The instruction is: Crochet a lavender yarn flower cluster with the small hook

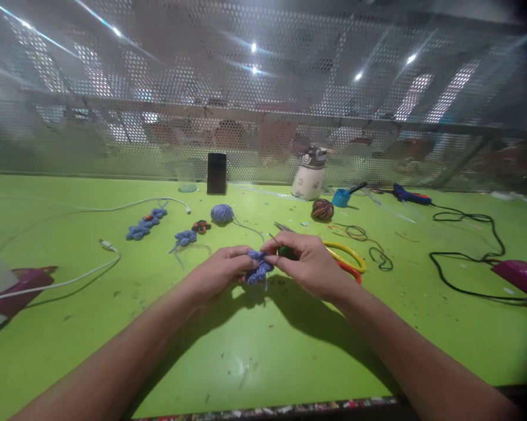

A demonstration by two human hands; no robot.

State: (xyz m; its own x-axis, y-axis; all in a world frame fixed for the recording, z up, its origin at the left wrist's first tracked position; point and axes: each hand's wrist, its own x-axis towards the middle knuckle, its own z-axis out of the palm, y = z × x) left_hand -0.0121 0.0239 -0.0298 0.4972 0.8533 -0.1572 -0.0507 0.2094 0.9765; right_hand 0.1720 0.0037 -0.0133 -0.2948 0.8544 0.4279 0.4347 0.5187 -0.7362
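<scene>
A blue-purple crocheted yarn piece point(258, 269) is pinched between the thumb and fingers of my left hand point(221, 272), just above the table. My right hand point(309, 263) is closed at the piece's right edge, its fingertips touching the yarn. Under its palm shows the green handle point(288, 252) of what looks like a crochet hook, mostly hidden by the fingers. One strand runs from the piece back to a blue-purple yarn ball point(221, 214). Partly behind my right hand lie scissors with yellow and red handles point(348, 257).
Crocheted flowers point(185, 237) and a joined blue strip point(147, 224) lie left. Farther back stand a phone point(216, 173), a clear cup point(186, 178) and a white jar point(308, 175). Right are a dark multicoloured yarn ball point(323, 210), a blue glue gun point(410, 194) and its black cord.
</scene>
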